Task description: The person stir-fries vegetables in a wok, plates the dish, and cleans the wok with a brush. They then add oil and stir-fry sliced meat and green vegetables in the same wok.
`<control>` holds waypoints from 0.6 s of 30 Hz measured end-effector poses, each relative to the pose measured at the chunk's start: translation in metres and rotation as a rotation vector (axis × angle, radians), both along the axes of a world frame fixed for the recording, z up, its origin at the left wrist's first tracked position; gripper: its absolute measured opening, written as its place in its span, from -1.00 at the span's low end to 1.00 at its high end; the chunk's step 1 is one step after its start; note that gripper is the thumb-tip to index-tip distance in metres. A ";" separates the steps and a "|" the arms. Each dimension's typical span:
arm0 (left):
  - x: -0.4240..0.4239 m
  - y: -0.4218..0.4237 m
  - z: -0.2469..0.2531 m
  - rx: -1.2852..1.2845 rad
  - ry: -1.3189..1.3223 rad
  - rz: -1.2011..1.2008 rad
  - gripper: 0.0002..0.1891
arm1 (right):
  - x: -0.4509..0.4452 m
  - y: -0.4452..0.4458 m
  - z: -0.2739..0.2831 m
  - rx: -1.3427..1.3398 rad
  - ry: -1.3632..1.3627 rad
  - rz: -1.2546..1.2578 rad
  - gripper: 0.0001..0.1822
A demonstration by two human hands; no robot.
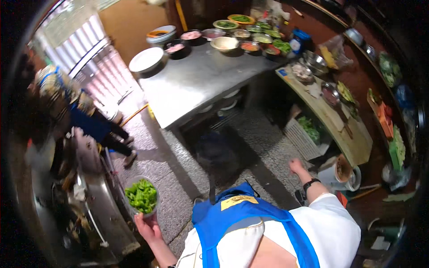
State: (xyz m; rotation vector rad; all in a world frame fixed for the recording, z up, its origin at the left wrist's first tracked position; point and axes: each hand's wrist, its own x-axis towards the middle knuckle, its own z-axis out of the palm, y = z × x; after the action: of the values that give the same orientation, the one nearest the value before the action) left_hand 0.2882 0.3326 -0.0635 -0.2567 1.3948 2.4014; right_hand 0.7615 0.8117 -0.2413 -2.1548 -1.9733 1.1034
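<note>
My left hand grips the rim of a clear round bowl on the lower left. Cut green vegetables, which look like peppers, fill it. The bowl is held above the speckled floor, beside a metal counter. On the other side, my right hand hangs away from my body, near a white plastic crate. Its fingers look curled, but they are too small and blurred to settle their state. No object shows in it.
Ahead stands a steel table with several food bowls along its back. A wooden board counter runs along the right, above a white bucket. On the left, a person in a blue apron stands by a metal counter.
</note>
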 end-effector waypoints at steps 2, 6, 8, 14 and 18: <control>-0.010 0.071 -0.014 0.103 0.018 -0.175 -0.85 | 0.039 0.065 -0.026 0.260 -0.128 0.138 -0.73; -0.014 0.181 0.009 0.117 0.098 -0.336 -0.74 | -0.033 0.152 0.002 0.371 0.273 0.206 -0.65; -0.025 0.214 0.012 0.052 0.104 -0.360 -0.71 | -0.100 0.170 0.048 0.274 0.192 0.221 -0.64; -0.047 0.393 0.016 0.203 0.094 -0.481 -0.86 | -0.102 0.303 0.101 0.448 0.288 0.291 -0.73; -0.063 0.473 0.037 0.107 0.059 -0.495 -0.91 | -0.116 0.417 0.142 0.336 0.458 0.134 -0.76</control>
State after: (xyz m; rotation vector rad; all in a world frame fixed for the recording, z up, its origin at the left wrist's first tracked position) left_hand 0.2255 0.8056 -0.0265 0.1716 1.1791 2.0703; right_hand 0.6459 1.2291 -0.0997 -1.4697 -1.9323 1.0660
